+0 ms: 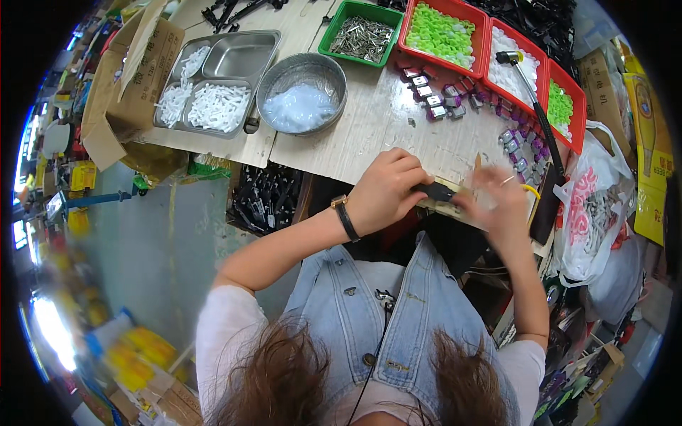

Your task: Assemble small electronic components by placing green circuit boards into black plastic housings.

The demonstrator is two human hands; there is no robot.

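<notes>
A small black plastic part (435, 192) is pinched between the thumb and fingers of my left hand (389, 186), just over the table's front edge. My right hand (499, 202) is at the other end of that part, smeared by motion; its fingertips seem to touch it, but their grip is unclear. Beyond the hands, several small silver-and-purple metal pieces (435, 101) lie loose on the wooden table (383, 135). A black-handled hammer (526, 82) leans across the red trays to the right.
Red trays (485, 53) hold green and white plastic pieces; a green tray (334, 35) holds metal pins. A metal bowl (264, 89) contains a bluish-white mass. Left of it stands a divided steel tray (249, 53) with white pieces. Below is a box of black parts (266, 199). A plastic bag (590, 206) hangs right.
</notes>
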